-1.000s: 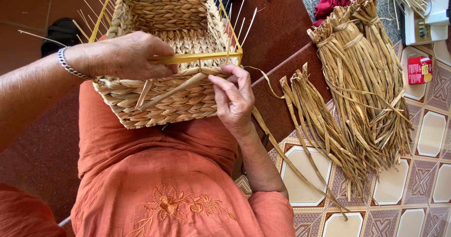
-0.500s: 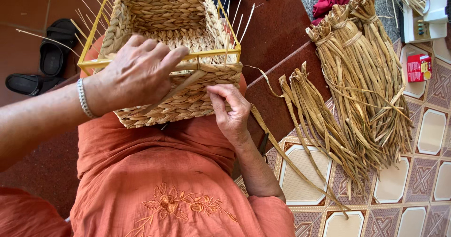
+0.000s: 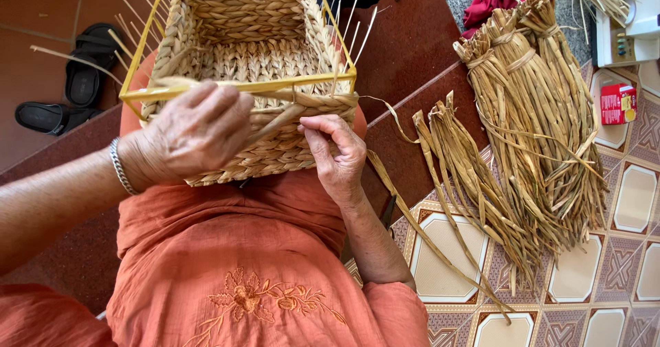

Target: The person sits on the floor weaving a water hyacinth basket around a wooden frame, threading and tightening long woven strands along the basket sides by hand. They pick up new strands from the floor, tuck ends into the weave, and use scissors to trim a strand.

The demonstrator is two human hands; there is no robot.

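- The woven basket [image 3: 247, 79] rests on the person's lap, on the orange dress [image 3: 234, 278], with its open top tilted toward the camera. A yellow wire frame [image 3: 247, 87] runs along its rim.
- The left hand [image 3: 196, 130] is closed over the near rim of the basket. Its fingers wrap around a flat straw strand [image 3: 275, 120] and press it against the woven wall.
- One second ago this hand was lying higher, across the yellow bar. Now it sits lower and more to the left, and the basket shows more of its inside.
- The right hand [image 3: 337, 151] is partly closed. Its thumb and first fingers pinch the straw at the near right corner of the basket, just under the rim braid.
- This hand has also moved a little: before, it was held more open beside the strand, now the fingertips are curled tight on the weave.
- It seems the strand is being pulled snug into the top row, so the rim is probably almost finished on this side.
- Right of the person, bundles of dried straw [image 3: 536, 127] lie on the patterned tile floor [image 3: 639, 196].
- Far left, a pair of black sandals [image 3: 65, 86] stands on the dark red floor.
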